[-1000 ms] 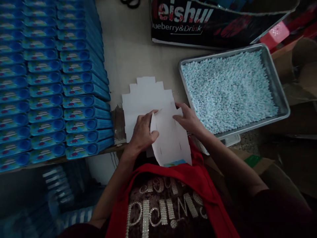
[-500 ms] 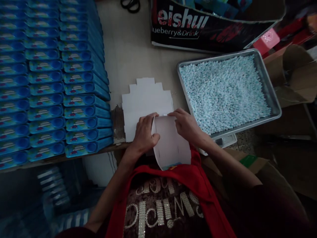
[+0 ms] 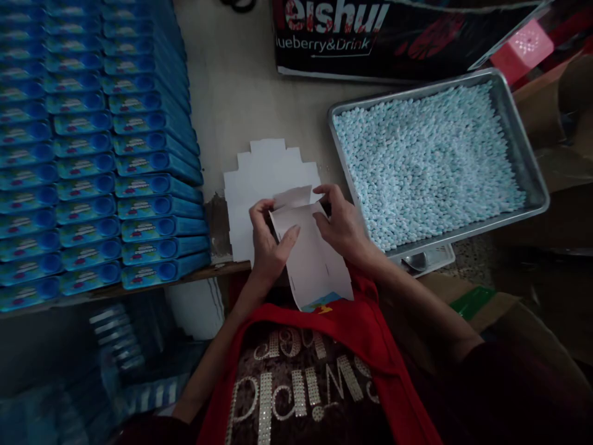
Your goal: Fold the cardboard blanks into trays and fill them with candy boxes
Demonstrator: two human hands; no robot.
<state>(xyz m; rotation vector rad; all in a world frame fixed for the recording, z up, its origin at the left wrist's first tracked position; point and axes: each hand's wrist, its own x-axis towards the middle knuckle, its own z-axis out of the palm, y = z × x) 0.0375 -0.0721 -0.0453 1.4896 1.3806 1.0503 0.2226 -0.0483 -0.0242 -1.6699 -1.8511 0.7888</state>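
Note:
A partly folded white carton [image 3: 315, 247] tilts up from my lap, its plain inner side toward me and a bit of blue print at its lower edge. My left hand [image 3: 271, 244] grips its left side, thumb on the inner face and fingers behind. At the upper right edge, my right hand [image 3: 338, 222] has bent fingers closed on the card. A loose flap [image 3: 293, 196] stands up between the two hands. Beyond them, flat white carton blanks [image 3: 271, 164] lie on the table.
Stacked blue boxes [image 3: 157, 185] fill the left of the table [image 3: 222, 86]. On the right is a metal tray [image 3: 532, 167] of small pale-blue pellets [image 3: 430, 161]. A black cardboard box [image 3: 352, 43] stands behind, with a pink container [image 3: 523, 52] beside it.
The carton's top flap has come up and tilted away, and my right hand's fingers have curled further over the right edge. The view has shifted slightly, with the tray now larger.

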